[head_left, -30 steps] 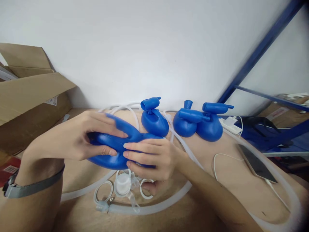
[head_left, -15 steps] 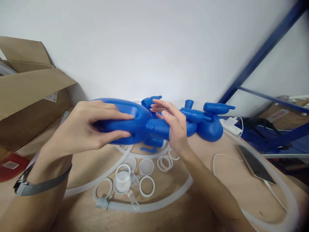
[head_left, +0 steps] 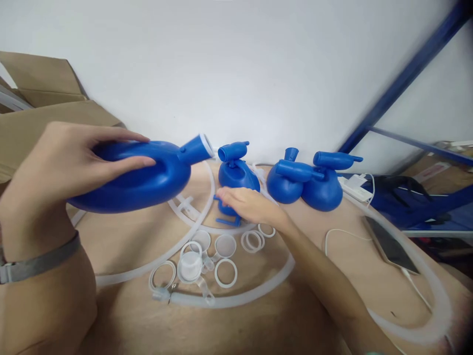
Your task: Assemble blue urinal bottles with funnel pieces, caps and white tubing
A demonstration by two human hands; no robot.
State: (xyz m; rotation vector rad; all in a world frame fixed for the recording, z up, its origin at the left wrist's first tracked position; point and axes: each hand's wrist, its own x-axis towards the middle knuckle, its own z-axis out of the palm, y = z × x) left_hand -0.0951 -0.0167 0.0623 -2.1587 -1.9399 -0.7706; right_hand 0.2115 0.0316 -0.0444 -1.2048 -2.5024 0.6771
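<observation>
Above the left part of the bench (head_left: 129, 241): one large blue bottle (head_left: 148, 182), gripped around its body by the left hand (head_left: 77, 162), neck tilted upward, white ring (head_left: 206, 146) at its mouth. Newly altered: the right hand (head_left: 254, 204) has left the bottle's neck, so the bottle now hangs from one hand, its mouth in plain view. Right hand: lowered over a small blue part (head_left: 226, 209); whether grasped, cannot tell. In front: clear caps (head_left: 190, 266), loose white rings (head_left: 216, 274), a curved pale tube (head_left: 254, 295). Toward the wall: three more blue bottles (head_left: 284, 187), upright.
</observation>
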